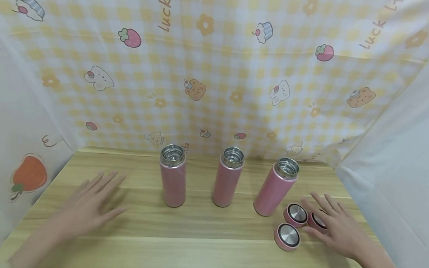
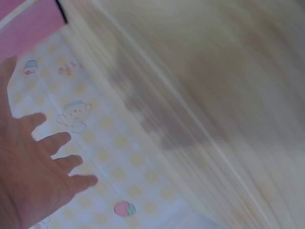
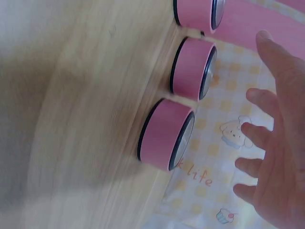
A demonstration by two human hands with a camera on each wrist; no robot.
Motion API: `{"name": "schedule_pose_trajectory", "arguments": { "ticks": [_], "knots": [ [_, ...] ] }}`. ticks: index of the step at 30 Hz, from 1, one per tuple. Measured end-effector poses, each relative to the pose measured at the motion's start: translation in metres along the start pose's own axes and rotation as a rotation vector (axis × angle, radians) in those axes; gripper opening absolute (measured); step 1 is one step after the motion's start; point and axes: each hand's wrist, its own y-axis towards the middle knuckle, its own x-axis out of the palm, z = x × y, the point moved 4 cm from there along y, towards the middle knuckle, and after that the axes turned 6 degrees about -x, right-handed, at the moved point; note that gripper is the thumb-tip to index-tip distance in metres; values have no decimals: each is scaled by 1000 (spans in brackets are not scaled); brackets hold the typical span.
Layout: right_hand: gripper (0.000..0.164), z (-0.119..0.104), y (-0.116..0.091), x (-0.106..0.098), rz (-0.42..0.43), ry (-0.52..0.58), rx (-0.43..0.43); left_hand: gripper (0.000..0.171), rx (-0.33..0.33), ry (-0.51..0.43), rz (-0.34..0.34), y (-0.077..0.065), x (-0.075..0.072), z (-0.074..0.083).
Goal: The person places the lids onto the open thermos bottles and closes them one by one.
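Three pink thermos bottles stand upright without lids: the left bottle (image 1: 174, 185), the middle bottle (image 1: 227, 184) and the right bottle (image 1: 273, 192). Their steel mouths face up. Three pink lids with steel tops lie beside the right bottle: a front lid (image 1: 287, 236), a back lid (image 1: 296, 215) and a third lid (image 1: 317, 221), partly hidden by my right hand (image 1: 340, 232). That hand hovers over the table with its fingers spread, holding nothing. My left hand (image 1: 86, 204), fingers also spread and holding nothing, is over the table left of the left bottle.
The wooden table (image 1: 176, 256) ends at a yellow checked cloth (image 1: 219, 68) hanging behind the bottles. White cloth walls close off the left side (image 1: 11, 107) and the right side (image 1: 407, 156).
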Motion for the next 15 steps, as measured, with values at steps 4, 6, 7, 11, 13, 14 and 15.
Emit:
{"name": "schedule_pose_trajectory", "arguments": {
  "ticks": [4,6,7,11,13,14,15],
  "knots": [
    [72,-11,5,-3,51,14,-63,92,-22,-213,15,18,0,12],
    [72,-17,7,-2,63,25,-77,94,-33,-293,7,27,2,18],
    [72,-21,7,-2,69,31,-85,95,-36,-323,3,31,3,22],
    [67,-33,8,2,74,67,-104,97,-5,-438,-1,46,9,37],
    [66,-39,9,4,66,110,-125,98,19,-491,16,53,10,44],
    [66,-42,10,5,64,115,-139,99,28,-519,23,56,11,47],
    [66,-44,11,5,63,121,-155,99,36,-547,29,59,12,50]
  ]
}}
